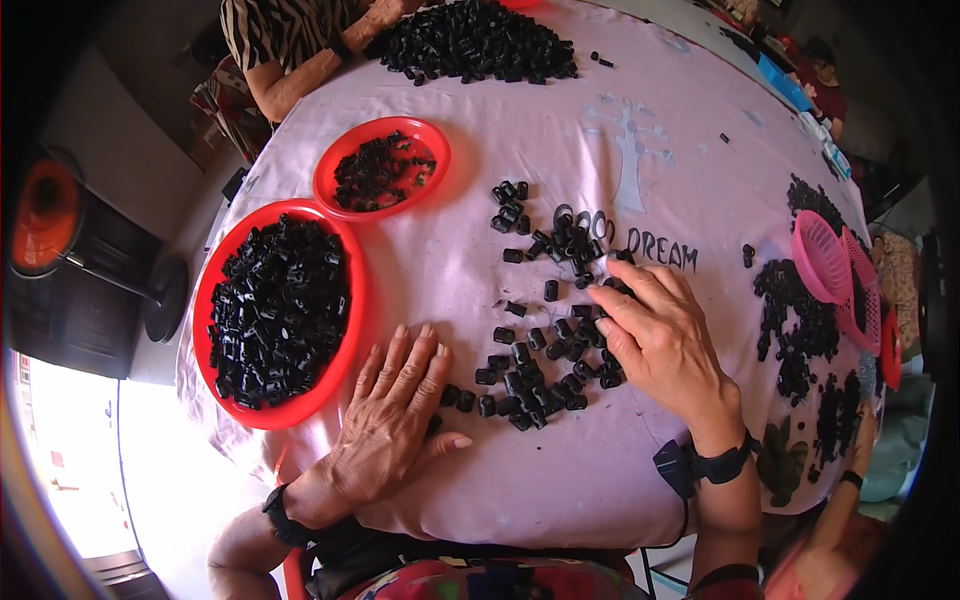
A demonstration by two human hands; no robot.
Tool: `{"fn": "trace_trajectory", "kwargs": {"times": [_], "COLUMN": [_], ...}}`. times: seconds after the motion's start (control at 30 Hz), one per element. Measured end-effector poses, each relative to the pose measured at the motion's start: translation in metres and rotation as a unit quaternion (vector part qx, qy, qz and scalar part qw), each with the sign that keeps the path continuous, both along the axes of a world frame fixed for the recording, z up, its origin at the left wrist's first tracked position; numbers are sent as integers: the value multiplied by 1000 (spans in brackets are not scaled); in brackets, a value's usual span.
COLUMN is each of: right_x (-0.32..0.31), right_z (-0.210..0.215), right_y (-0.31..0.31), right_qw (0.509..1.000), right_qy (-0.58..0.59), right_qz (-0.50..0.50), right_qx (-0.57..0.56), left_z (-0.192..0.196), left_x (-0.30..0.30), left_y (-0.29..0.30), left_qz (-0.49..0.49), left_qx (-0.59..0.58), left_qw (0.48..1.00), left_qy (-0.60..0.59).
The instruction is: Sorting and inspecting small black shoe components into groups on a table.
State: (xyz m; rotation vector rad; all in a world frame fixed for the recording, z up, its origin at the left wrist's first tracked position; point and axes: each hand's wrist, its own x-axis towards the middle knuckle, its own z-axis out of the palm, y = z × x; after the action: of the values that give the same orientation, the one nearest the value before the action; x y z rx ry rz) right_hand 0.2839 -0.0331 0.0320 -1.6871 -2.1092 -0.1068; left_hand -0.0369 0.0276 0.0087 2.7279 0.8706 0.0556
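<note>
The left hand lies flat, palm down, fingers slightly spread, holding nothing visible, just beside the large red oval plastic bowl heaped with black pieces. The right hand is half curled over the right side of the loose small black cylindrical pieces; whether it pinches one cannot be told. These pieces lie mid-worktop on a creased pale pink cloth. A broad sweep of the right hand could scatter them; a tug on the cloth could shift the bowl and spill its heap.
</note>
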Motion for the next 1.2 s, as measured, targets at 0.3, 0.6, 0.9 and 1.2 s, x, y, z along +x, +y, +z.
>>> {"fn": "trace_trajectory", "kwargs": {"times": [0.3,0.6,0.9,1.2], "right_x": [8,-19,-17,-34], "right_z": [-3,7,15,16], "right_y": [2,-1,-7,-11], "right_qw": [999,993,993,988], "right_qy": [23,62,67,44], "right_qz": [-11,74,64,111], "right_qx": [-29,-71,-68,-101], "left_z": [2,0,9,3], "left_x": [7,33,13,18], "left_y": [-7,-2,-6,-13], "left_qz": [16,-32,18,4], "left_qx": [-9,-45,-53,-49], "left_qw": [1000,998,998,999], "left_qy": [19,-16,-26,-13]}}
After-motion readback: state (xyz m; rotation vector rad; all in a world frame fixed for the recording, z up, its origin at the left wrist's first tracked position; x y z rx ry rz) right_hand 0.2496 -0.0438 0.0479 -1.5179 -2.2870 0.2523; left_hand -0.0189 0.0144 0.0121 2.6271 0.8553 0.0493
